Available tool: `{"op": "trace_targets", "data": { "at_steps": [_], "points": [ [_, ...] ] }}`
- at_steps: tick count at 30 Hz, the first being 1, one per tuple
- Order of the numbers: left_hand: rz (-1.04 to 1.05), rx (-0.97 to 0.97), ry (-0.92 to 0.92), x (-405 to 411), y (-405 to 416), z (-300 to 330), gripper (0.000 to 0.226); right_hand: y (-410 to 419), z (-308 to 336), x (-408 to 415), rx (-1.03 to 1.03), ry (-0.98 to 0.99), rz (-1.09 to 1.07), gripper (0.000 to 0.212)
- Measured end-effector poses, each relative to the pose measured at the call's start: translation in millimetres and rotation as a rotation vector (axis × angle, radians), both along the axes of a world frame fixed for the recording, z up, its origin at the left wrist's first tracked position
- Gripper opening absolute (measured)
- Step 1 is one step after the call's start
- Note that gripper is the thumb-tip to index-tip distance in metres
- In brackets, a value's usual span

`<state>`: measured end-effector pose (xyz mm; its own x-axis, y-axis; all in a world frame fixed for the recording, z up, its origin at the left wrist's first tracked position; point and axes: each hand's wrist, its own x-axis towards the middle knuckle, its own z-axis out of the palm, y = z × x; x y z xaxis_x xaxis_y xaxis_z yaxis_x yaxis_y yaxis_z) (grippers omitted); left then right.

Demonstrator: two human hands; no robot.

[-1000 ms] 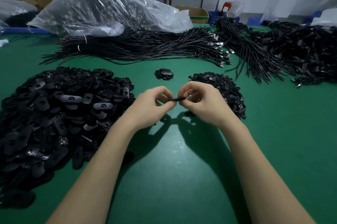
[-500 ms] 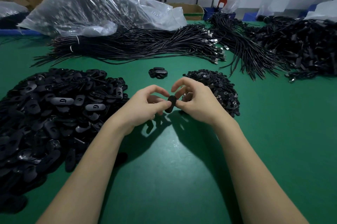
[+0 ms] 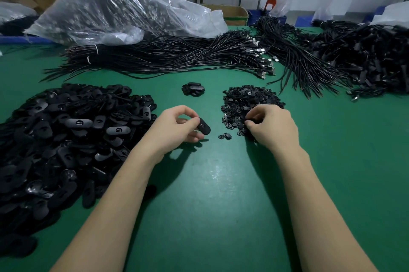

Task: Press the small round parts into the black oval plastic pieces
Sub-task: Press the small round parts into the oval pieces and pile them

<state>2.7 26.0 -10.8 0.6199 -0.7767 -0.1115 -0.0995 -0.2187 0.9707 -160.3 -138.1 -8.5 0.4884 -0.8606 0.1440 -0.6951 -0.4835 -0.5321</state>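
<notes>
We note the left hand gripping one black oval piece above the green table. The right hand, fingers curled, digs into the heap of small round parts; whether it has one pinched, we cannot tell. Beyond lie a few oval pieces, then cable bundles.

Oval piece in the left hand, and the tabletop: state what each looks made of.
Oval piece: looks like moulded black plastic, matte with a faint sheen, smooth rounded edges, pinched in the left hand. Tabletop: smooth green sheet, maybe rubber or vinyl, with soft glare; exact material unclear.
</notes>
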Motion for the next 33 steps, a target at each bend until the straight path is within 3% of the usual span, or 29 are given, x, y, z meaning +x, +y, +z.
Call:
{"op": "trace_targets", "data": {
  "at_steps": [4, 9, 18, 22, 29, 33],
  "points": [
    [0.038, 0.008, -0.033, 3, 0, -1, 0.005, 0, 3, -1, 0.025, -0.124, -0.018, 0.006],
    [0.053, -0.083, 0.112, 3, 0, 2, 0.005, -1, 7, -2, 0.033, -0.198, -0.035, 0.007],
    [0.043, -0.102, 0.162, 1, 0, 7, 0.008, 9, 17, 4, 0.437, -0.485, 0.215, 0.011],
    [0.046, -0.112, 0.185, 0, 0, 8, 0.007, 18, 19, 9, 0.623, -0.495, 0.336, 0.015],
    [0.019, -0.102, 0.211, 1, 1, 12, 0.003, 21, 19, 15, 0.643, -0.541, 0.376, 0.004],
    [0.006, -0.092, 0.201, 0, 2, 13, 0.002, 24, 19, 16, 0.618, -0.563, 0.36, 0.009]
  ]
}}
